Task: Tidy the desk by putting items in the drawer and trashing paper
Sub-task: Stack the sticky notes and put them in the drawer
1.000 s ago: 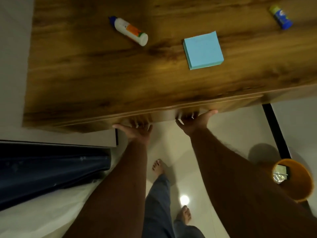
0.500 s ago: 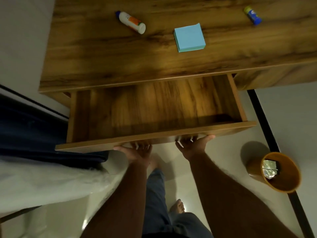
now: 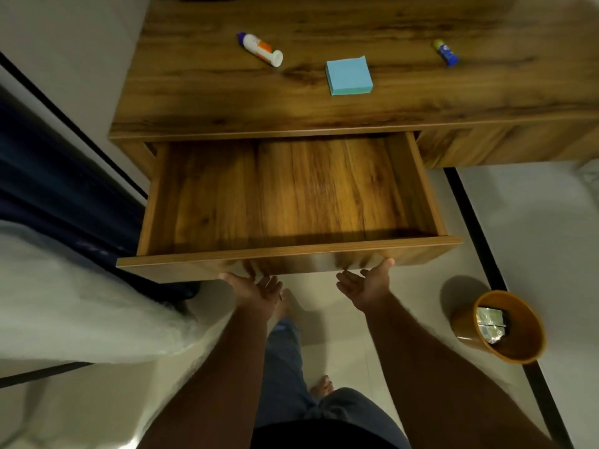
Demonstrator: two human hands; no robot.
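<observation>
Head view: both palms-up hands, left hand [image 3: 256, 288] and right hand [image 3: 368, 285], are hanging released beneath the empty brown wooden drawer [image 3: 288, 254]; best reaching next for desk items.

drawer [image 3: 291, 192] pulled fully out, left hand [image 3: 256, 288] and right hand [image 3: 368, 285] now released

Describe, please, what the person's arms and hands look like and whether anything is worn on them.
Both forearms are bare up to the frame edge: no sleeves show. The left hand and right hand are bare too, with no gloves, and no rings, watch or wristband visible. In this dim light, finer marks cannot be made out.
</observation>
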